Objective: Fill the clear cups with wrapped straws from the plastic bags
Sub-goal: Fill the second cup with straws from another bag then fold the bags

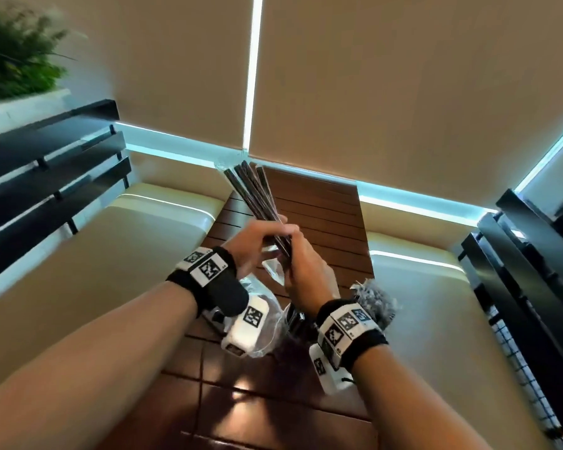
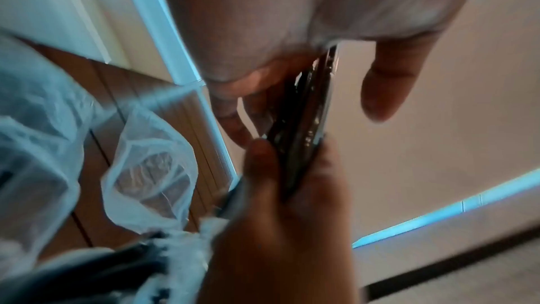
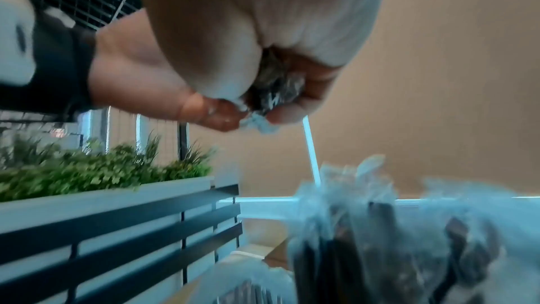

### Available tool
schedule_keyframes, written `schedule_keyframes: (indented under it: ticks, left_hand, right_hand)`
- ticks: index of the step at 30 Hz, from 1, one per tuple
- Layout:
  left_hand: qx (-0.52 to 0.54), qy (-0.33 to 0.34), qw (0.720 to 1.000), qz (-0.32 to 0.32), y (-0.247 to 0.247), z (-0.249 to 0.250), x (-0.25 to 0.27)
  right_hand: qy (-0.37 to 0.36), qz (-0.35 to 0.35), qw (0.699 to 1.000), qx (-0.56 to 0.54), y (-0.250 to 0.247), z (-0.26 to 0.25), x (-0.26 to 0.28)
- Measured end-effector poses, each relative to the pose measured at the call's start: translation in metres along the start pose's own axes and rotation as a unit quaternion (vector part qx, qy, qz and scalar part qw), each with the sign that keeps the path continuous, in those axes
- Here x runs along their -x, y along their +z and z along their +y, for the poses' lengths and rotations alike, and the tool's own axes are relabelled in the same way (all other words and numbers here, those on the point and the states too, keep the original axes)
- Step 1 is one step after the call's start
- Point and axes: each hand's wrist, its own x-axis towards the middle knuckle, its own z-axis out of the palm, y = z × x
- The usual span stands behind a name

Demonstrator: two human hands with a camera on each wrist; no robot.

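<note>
Bundle of wrapped straws (image 1: 254, 196), dark, in clear sleeves, is held up over the counter (image 1: 322, 209), fanned out at the top end and pinched tight at the bottom. Left hand (image 1: 254, 245) curls round the lower part of the bundle; right hand (image 1: 303, 271) grips it from the other side, so both grips are clamped on the same bunch. In the left wrist view the straws (image 2: 304, 124) are sandwiched between the two hands, thumb free to the side. The right wrist view shows crumpled wrapper ends (image 3: 271, 91) poking out of the fist. Below the wrists, a clear cup (image 1: 376, 298) already stuffed with straws stands on the counter just right of the right wrist; its rim is not visible under the wrapper tufts. A loose plastic bag (image 1: 267, 303) lies under the left wrist, with another open bag (image 2: 152, 165) looking mostly empty in the left wrist view; contents blurred, can't confirm. More dark straws in plastic (image 3: 409, 239) sit close below the right hand. Risks, as a judgement: the fan at the top is loose, so single straws could slide out if either grip relaxes during alignment; a wrist or camera lowered carelessly could knock the full cup over; slick sleeves could let the bunch slip through unevenly. Behind, bench seats (image 1: 143, 228) and a planter (image 1: 17, 50).
</note>
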Motion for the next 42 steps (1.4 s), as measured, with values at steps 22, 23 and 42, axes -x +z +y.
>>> schedule_keyframes:
  ticks: [22, 23, 42]
  left_hand:
    - [-0.451, 0.195, 0.858, 0.152, 0.027, -0.012, 0.002]
    - [-0.443, 0.197, 0.863, 0.145, 0.027, -0.014, 0.002]
    - [-0.097, 0.109, 0.975, 0.170, 0.040, -0.073, -0.032]
  right_hand:
    - [-0.030, 0.115, 0.990, -0.080, -0.056, -0.039, -0.047]
    - [-0.034, 0.107, 0.987, -0.117, -0.055, -0.033, -0.045]
    - [0.234, 0.037, 0.971, -0.044, 0.063, 0.064, 0.064]
